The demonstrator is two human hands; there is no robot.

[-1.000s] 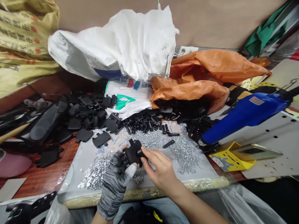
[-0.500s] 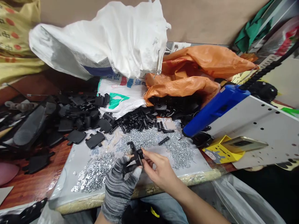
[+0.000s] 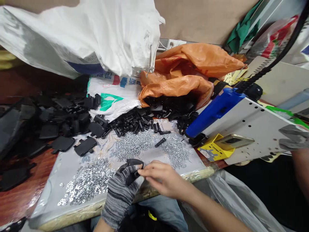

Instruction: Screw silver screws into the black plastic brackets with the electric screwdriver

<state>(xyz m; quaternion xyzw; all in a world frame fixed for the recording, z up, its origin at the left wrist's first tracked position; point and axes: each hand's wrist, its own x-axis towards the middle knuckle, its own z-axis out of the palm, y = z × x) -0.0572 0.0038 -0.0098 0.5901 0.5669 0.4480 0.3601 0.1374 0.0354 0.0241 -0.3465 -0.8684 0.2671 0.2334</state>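
My left hand, in a grey striped fingerless glove, is closed around a black plastic part above the front of the work surface. My bare right hand has its thumb and fingers pinched together against the near side of that part, by a small round hole. Whatever sits between those fingertips is too small to make out. Left of my hands lies a pile of metal washers. Beyond them are two heaps of small screws, with a short black plastic piece lying between them.
Black plastic covers crowd the left. Behind stand a white sack and an orange sack. A blue power screwdriver hangs at right, near a yellow box holding a phone. Another person's arm shows at the right edge.
The black part has been turned over in my left hand, its smooth curved face now upward. My right fingers have shifted to its near side. The whole view has swung to the right.
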